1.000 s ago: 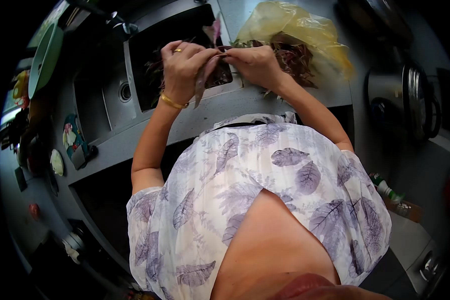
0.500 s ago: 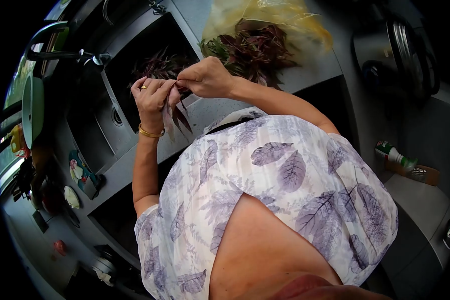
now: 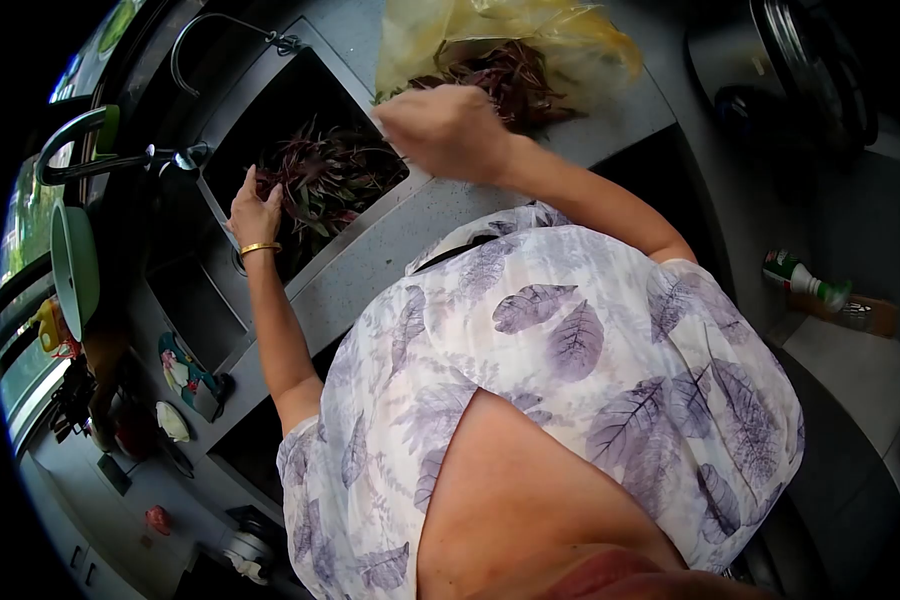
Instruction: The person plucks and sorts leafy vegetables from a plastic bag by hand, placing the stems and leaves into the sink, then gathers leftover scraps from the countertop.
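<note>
My left hand [image 3: 256,212] is at the left edge of the dark sink basin [image 3: 270,110], its fingers apart beside a heap of purple-green leafy stems [image 3: 320,180] in the basin. No stem shows clearly between those fingers. My right hand [image 3: 445,130] is closed and slightly blurred above the counter, between the basin and a yellow plastic bag [image 3: 570,45]. Whatever it may hold is hidden. More purple leafy stems [image 3: 515,85] lie at the bag's mouth, partly behind my right hand.
A second, steel basin [image 3: 195,300] adjoins on the left, with a curved faucet [image 3: 175,158] behind it. A green tub [image 3: 75,270] stands near the window. On the right is a large metal pot [image 3: 760,80]. A bottle [image 3: 805,280] lies at the lower right.
The hands, earlier together on a stem, are now apart. My left hand has moved left over the basin and opened; my right hand has moved towards the bag. The camera view has shifted.
</note>
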A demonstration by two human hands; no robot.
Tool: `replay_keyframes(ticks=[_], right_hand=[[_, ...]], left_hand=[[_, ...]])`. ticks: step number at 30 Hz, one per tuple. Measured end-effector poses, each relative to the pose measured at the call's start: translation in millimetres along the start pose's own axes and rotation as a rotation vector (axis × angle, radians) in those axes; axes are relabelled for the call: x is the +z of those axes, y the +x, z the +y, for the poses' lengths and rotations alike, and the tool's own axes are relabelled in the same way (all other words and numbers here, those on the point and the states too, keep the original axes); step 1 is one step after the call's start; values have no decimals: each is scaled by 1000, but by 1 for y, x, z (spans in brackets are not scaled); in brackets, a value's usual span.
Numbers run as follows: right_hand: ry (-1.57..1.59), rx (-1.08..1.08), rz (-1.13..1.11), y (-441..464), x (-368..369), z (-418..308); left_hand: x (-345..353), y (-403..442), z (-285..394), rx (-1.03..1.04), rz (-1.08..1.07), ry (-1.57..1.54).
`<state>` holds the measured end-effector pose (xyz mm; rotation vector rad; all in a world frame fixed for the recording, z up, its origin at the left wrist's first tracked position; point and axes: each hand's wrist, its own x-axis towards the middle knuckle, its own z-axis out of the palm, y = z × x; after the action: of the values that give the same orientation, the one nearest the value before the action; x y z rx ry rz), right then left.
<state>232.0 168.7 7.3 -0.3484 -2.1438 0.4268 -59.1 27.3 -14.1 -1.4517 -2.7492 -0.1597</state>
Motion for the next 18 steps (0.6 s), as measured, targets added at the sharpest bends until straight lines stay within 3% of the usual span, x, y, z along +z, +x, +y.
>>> replay_keyframes(ticks=[2, 5, 10, 13, 16, 18], right_hand=[[-46, 200, 97, -23, -39, 29], [-289, 469, -52, -77, -78, 73], [-518, 533, -332, -113, -80, 89], [-405, 378, -146, -99, -87, 79], [-50, 364, 140, -73, -109, 72], [324, 720, 336, -52, -128, 48]], left_hand=[[7, 2, -13, 12, 11, -44], [1, 2, -2, 24, 27, -252], [-28, 7, 47, 184, 119, -472], [-46, 5, 78, 364, 226, -472], [-59, -1, 99, 428, 215, -595], [-69, -7, 117, 453, 199, -697]])
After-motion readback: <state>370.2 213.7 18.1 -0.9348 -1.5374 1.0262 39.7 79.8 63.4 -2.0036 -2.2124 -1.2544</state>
